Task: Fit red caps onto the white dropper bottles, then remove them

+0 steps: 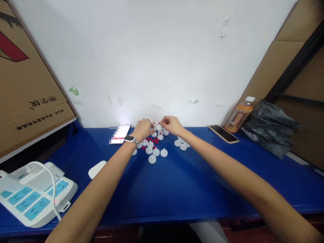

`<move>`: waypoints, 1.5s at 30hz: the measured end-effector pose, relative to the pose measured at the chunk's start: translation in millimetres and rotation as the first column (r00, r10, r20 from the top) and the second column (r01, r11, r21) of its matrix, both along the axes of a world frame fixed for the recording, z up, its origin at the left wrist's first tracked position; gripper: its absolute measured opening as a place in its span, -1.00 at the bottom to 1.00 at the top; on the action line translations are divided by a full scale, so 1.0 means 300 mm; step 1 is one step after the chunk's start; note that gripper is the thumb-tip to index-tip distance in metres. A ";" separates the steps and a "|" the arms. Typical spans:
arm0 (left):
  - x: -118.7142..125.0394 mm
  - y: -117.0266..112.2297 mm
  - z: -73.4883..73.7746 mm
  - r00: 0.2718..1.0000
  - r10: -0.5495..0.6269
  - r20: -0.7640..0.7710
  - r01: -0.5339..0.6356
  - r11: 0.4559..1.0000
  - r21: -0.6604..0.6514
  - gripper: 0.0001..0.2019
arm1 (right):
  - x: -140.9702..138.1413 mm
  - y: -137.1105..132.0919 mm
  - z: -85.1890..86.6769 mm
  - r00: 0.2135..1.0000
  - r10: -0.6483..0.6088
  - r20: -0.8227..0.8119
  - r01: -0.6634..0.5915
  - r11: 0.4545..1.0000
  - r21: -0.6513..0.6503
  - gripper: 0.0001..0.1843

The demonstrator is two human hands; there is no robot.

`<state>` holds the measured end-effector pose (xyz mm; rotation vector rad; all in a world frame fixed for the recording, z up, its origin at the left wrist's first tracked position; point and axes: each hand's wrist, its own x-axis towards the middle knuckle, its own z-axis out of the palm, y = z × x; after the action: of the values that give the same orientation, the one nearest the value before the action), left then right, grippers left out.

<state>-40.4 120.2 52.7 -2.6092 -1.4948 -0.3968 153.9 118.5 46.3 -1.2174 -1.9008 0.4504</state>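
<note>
Small white round caps with narrow spouts [152,159] lie in a loose cluster on the blue table [162,192]. Tiny red tips [155,140] are scattered among them, and a few caps, such as one red-tipped cap [160,136], carry a red tip on the spout. My left hand [143,130], wearing a watch, curls thumb and fingers around a white cap at the back of the cluster; the fingers partly hide it. Opposite it, my right hand [173,125] pinches at a red tip [159,123] above another white cap [159,127].
More white caps [183,146] sit under my right forearm. A lit phone [120,134] lies left, a dark phone [223,134] right, beside an orange drink bottle [239,114] and black plastic bag [270,126]. A power strip [37,199] and white case [97,169] are front left.
</note>
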 end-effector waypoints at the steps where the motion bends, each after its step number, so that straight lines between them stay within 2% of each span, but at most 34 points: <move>1: 0.010 0.006 -0.003 1.000 0.011 -0.013 -0.012 1.000 -0.014 -0.75 | 0.000 0.000 -0.001 1.000 0.001 0.002 -0.001 1.000 0.005 -0.92; 5: 0.017 0.013 -0.007 1.000 0.008 0.028 -0.007 1.000 -0.007 -0.78 | 0.010 -0.007 0.003 1.000 -0.008 0.014 0.008 1.000 0.008 -0.92; 9: -0.053 -0.038 0.008 0.987 -0.031 0.160 0.020 0.997 0.071 -0.76 | 0.006 -0.003 0.001 0.998 -0.008 0.058 0.007 1.000 0.015 -0.91; 14: -0.142 -0.135 -0.001 0.941 -0.040 0.337 -0.010 0.989 0.144 -0.76 | -0.055 0.020 -0.006 0.963 0.060 0.262 -0.064 0.998 0.006 -0.86; 19: -0.147 -0.180 -0.035 0.921 -0.071 0.382 0.014 0.988 0.151 -0.79 | -0.129 0.059 -0.008 0.876 0.078 0.476 -0.072 0.997 -0.031 -0.84; 22: -0.140 -0.193 -0.046 0.916 -0.091 0.391 0.033 0.988 0.152 -0.82 | -0.146 0.065 -0.004 0.847 0.047 0.530 -0.037 0.999 -0.029 -0.84; 25: -0.140 -0.204 -0.051 0.905 -0.119 0.408 0.055 0.985 0.165 -0.83 | -0.135 0.020 0.009 0.899 0.024 0.438 -0.034 0.999 0.014 -0.79; 28: -0.138 -0.214 -0.055 0.876 -0.149 0.459 0.071 0.981 0.182 -0.83 | -0.112 -0.073 0.024 0.963 0.124 0.239 -0.125 0.992 -0.010 -0.72; 32: -0.118 -0.238 -0.051 0.803 -0.183 0.567 0.095 0.979 0.182 -0.81 | -0.093 -0.195 0.022 0.952 0.307 0.015 -0.301 0.941 -0.154 -0.73; 36: -0.086 -0.279 -0.052 0.709 -0.185 0.680 0.134 0.983 0.128 -0.78 | -0.106 -0.251 -0.004 0.939 0.301 -0.167 -0.330 0.926 -0.185 -0.66; 40: -0.059 -0.301 -0.082 0.642 -0.171 0.748 0.144 0.984 0.102 -0.80 | -0.129 -0.273 -0.034 0.937 0.273 -0.218 -0.307 0.942 -0.138 -0.65; 45: -0.043 -0.292 -0.119 0.548 -0.082 0.832 0.224 0.973 -0.052 -0.82 | -0.102 -0.291 -0.068 0.953 0.252 -0.167 -0.267 0.961 -0.075 -0.69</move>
<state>-53.2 32.5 16.9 -2.8043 -1.4868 -1.8334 123.4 31.4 26.0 -0.9635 -1.9282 0.7646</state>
